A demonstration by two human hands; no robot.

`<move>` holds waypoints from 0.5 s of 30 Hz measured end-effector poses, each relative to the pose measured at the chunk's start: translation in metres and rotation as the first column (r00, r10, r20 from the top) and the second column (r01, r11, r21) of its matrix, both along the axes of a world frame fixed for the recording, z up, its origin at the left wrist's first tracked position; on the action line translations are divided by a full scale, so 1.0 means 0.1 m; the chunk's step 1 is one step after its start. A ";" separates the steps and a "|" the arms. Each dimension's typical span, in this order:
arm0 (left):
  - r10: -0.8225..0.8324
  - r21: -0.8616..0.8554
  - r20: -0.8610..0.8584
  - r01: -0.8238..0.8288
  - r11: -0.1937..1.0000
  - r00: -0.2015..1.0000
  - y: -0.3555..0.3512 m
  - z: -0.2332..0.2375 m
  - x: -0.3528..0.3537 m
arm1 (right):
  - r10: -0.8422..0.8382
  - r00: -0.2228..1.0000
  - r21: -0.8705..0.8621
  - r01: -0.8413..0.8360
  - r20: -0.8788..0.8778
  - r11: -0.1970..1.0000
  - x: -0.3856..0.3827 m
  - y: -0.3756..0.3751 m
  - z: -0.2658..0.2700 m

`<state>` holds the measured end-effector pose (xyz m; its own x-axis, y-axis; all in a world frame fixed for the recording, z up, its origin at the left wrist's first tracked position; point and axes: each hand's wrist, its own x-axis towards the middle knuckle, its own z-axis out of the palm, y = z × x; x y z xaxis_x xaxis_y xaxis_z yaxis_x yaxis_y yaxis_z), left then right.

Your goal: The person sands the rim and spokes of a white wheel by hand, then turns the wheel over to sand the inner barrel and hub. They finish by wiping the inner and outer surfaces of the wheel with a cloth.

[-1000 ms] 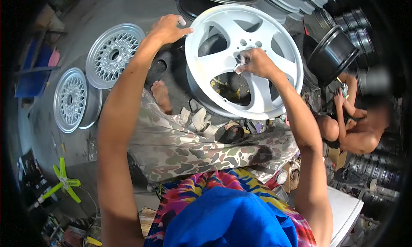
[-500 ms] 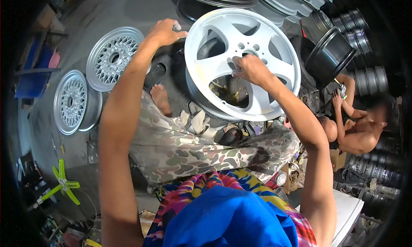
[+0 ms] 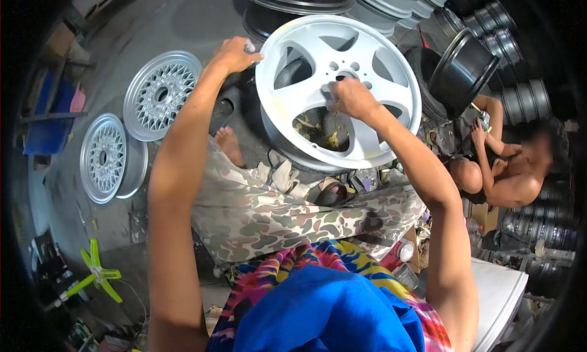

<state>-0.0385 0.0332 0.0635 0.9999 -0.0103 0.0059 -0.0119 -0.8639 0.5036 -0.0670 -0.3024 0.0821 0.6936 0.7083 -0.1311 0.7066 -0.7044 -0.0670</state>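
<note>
A white five-spoke alloy wheel (image 3: 391,77) stands tilted in front of me, its face toward me. My left hand (image 3: 234,54) grips its left rim. My right hand (image 3: 348,99) presses on a spoke near the hub, fingers curled over a small pale piece that is mostly hidden under them. My legs in camouflage trousers (image 3: 287,214) stretch below the wheel, a bare foot (image 3: 229,145) beside it.
Two silver mesh wheels (image 3: 161,94) (image 3: 105,156) lie on the concrete floor at left. Dark rims (image 3: 465,68) and stacked wheels crowd the back and right. Another person (image 3: 507,168) sits at right. A green fan blade (image 3: 95,272) lies at lower left; a white board (image 3: 498,303) at lower right.
My right hand has slid left and down along the spoke near the hub. The view has shifted slightly; my left hand stays on the rim.
</note>
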 end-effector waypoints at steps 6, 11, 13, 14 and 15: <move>0.054 0.033 -0.023 -0.053 0.998 0.998 0.02 -0.05 0.01 | 0.348 0.931 0.190 -0.364 0.113 0.912 -0.33 0.56 0.01; 0.075 0.019 -0.081 -0.074 0.997 0.994 0.08 -0.06 -0.03 | -0.186 0.976 0.678 0.213 -0.114 0.703 -0.11 0.04 0.41; 0.053 0.030 -0.055 -0.052 0.998 0.997 0.02 -0.10 -0.08 | -0.379 0.922 0.679 0.327 -0.077 0.657 0.11 -0.46 0.30; 0.039 -0.027 -0.143 -0.044 0.999 0.989 0.00 -0.12 -0.11 | -0.459 0.870 0.647 0.456 -0.180 0.611 0.22 -0.72 0.19; 0.028 -0.082 -0.230 -0.048 0.995 0.973 -0.01 -0.16 -0.16 | -0.492 0.847 0.674 0.486 -0.204 0.557 0.38 -1.04 -0.08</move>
<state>-0.0542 0.0325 0.0475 0.9745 0.0185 -0.2237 0.1444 -0.8147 0.5617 -0.0294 -0.4065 0.0743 0.9597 0.1411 0.2429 0.2708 -0.6950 -0.6661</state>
